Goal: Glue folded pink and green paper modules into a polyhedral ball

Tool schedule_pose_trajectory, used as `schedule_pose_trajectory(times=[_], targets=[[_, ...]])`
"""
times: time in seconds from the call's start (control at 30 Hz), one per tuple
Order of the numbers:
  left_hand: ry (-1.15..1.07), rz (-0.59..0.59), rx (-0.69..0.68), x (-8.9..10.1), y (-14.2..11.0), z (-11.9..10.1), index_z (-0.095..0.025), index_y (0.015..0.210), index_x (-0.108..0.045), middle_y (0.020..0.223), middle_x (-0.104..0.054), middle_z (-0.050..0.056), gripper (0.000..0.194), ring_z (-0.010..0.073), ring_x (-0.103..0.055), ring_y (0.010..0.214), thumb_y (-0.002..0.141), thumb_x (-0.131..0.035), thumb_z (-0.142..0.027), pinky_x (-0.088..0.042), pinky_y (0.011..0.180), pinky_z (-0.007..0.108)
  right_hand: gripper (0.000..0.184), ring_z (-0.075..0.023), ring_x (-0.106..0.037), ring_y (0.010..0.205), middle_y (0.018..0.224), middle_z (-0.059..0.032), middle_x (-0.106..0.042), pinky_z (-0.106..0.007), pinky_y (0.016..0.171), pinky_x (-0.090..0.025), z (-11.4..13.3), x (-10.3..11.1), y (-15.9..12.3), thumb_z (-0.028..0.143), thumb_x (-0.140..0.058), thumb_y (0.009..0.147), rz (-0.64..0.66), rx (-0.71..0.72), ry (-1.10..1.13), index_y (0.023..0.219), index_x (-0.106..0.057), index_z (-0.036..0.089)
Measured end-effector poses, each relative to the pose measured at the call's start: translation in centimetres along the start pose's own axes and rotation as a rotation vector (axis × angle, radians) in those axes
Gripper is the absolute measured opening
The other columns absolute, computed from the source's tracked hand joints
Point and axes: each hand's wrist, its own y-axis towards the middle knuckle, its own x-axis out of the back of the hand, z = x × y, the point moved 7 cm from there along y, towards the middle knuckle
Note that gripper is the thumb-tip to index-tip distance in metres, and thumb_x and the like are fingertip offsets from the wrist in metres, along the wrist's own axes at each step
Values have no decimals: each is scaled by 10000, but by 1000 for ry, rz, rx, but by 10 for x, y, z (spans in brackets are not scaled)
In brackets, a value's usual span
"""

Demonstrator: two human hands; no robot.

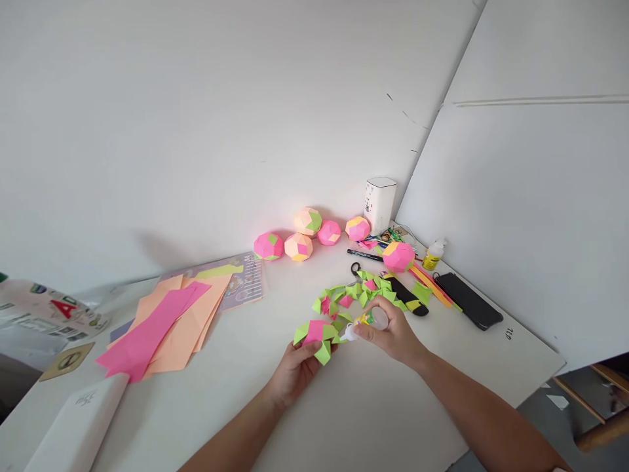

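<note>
My left hand (297, 372) is closed on a folded paper piece (315, 333) with a pink centre and green folded flaps around it. My right hand (397, 334) grips a small glue bottle (376, 319), tipped sideways with its white nozzle pointing left. The nozzle meets or nearly meets a green flap at the right of the paper piece; I cannot tell if they touch. Just beyond both hands lie several loose green folded paper pieces (363, 298), some with pink parts among them.
Several finished paper balls (268, 246) sit along the wall. Pink paper sheets (147, 331) and peach sheets lie at left, near a white box (78, 419). At right are a black phone (469, 300), a second glue bottle (434, 254), a cutter (405, 294) and a black marker (364, 255).
</note>
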Motion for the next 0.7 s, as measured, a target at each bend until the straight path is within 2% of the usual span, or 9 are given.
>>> schedule_pose_trajectory(times=[0.23,0.33,0.43,0.5,0.57,0.63,0.7], targets=[[-1,-1,-20,0,0,-1,-128,1015,-661,1060,-695,111,279,280,-601,1064,739,-651,-169,-435,970,408,312,-52,-236,437,547,92,-343,-194,398,-200,-1,2,-2,355,-743,672,16,-45,46,763,-483,208],[-28,-4,-22,0,0,-1,-136,1017,-657,1032,-705,96,264,267,-616,1037,755,-636,-155,-444,961,404,303,-57,-244,393,476,113,-317,-196,378,-207,-12,5,2,386,-713,707,-14,-136,237,794,-474,222],[-62,1,-7,2,1,0,-145,1007,-656,1014,-711,82,246,255,-632,1004,763,-622,-142,-458,942,396,301,-80,-333,386,437,110,-317,-204,374,-248,-21,7,8,424,-671,741,-57,-188,544,735,-449,220],[-82,2,10,2,1,1,-146,1004,-654,1008,-712,80,244,249,-642,978,763,-617,-143,-474,913,385,309,-111,-450,453,459,82,-382,-207,392,-281,-26,6,12,449,-629,770,-51,-220,733,706,-442,212],[-100,6,25,2,1,0,-144,998,-650,981,-717,75,241,237,-651,939,760,-613,-148,-492,872,368,277,-143,-553,585,564,31,-524,-215,445,-344,-30,2,15,432,-622,777,-22,-245,836,733,-467,206],[-114,15,38,2,0,0,-142,981,-649,937,-723,66,240,221,-659,893,743,-619,-147,-506,830,346,232,-162,-593,717,723,-7,-618,-241,544,-415,-33,-2,17,356,-672,737,12,-238,842,799,-503,209],[-124,30,55,2,0,1,-141,954,-648,899,-727,60,239,210,-663,856,715,-633,-141,-514,793,332,263,-165,-594,781,830,-17,-641,-275,644,-446,-36,-5,19,282,-715,680,38,-199,761,855,-531,213]])
